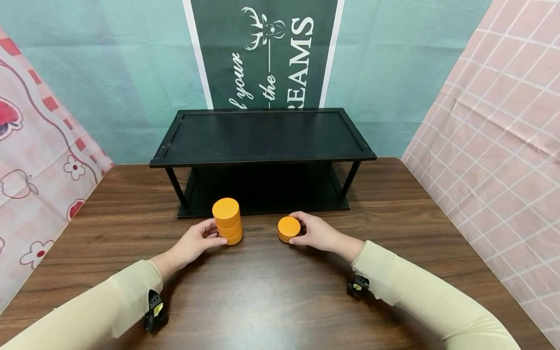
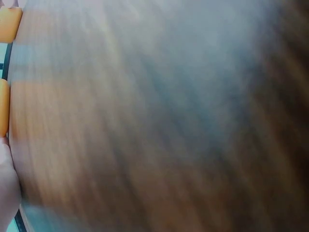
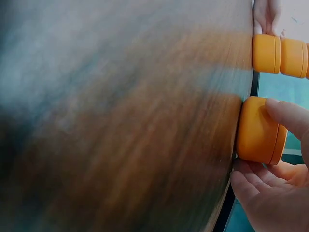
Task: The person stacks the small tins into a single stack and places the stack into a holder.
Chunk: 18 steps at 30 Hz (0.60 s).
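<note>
A stack of orange round lidded jars (image 1: 227,221) stands upright on the wooden table, left of centre. My left hand (image 1: 198,243) grips the stack low down, its thumb in front and fingers behind. To the right sits a single orange lidded jar (image 1: 288,228), pinched by my right hand (image 1: 317,232) between thumb and fingers. In the right wrist view this jar (image 3: 258,130) rests on the table, and a lid seam shows. The left wrist view catches only the edge of the lowest stacked jar (image 2: 4,108) and part of my left hand (image 2: 7,188).
Behind both hands stands a black two-level shelf (image 1: 262,136) with thin posts. The brown table (image 1: 258,296) stretches toward me. A green-blue cloth (image 1: 131,73) hangs at the back, a pink checked cloth (image 1: 494,146) at the right and a patterned cloth (image 1: 39,160) at the left.
</note>
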### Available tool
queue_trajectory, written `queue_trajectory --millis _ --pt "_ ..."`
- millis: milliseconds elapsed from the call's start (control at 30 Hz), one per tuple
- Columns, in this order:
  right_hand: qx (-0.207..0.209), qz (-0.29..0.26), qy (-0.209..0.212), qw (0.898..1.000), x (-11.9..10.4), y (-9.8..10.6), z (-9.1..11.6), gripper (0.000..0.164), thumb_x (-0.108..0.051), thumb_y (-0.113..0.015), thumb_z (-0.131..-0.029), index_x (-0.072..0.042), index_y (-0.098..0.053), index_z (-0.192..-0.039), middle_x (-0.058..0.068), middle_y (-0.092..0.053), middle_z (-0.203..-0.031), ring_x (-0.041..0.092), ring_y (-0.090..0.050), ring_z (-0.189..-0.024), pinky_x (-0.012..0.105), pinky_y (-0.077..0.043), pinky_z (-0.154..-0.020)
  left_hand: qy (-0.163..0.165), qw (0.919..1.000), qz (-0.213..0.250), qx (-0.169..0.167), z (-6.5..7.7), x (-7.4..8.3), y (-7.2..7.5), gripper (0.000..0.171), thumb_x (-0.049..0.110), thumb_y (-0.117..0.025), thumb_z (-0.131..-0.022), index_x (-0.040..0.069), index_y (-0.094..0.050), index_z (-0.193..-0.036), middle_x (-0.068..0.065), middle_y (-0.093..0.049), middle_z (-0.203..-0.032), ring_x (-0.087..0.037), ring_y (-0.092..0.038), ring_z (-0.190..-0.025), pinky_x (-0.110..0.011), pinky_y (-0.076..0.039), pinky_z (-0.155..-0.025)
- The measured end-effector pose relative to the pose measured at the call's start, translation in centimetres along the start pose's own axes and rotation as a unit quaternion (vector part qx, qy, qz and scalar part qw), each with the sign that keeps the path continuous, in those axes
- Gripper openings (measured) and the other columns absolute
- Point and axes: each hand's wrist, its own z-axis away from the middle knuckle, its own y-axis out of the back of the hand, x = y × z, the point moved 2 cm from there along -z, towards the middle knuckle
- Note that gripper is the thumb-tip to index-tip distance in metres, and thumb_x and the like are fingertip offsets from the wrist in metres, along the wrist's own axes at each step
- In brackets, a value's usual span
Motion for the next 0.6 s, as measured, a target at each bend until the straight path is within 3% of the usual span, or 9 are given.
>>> queue_trajectory --millis 600 --pt "0.04 -0.036 0.015 0.998 -0.7 1.5 0.2 0.058 -0.022 -0.075 -0.08 -0.006 -0.048 -0.129 0.006 -0.057 -0.12 0.018 -0.058 -0.102 0.033 -0.049 -0.086 0.003 1.0 0.001 0.002 0.1 0.1 -0.1 0.056 0.016 -0.07 -0.085 -0.004 -0.045 -0.131 -0.018 -0.051 -0.128 -0.029 -0.045 -0.12 -0.041 -0.035 -0.102"
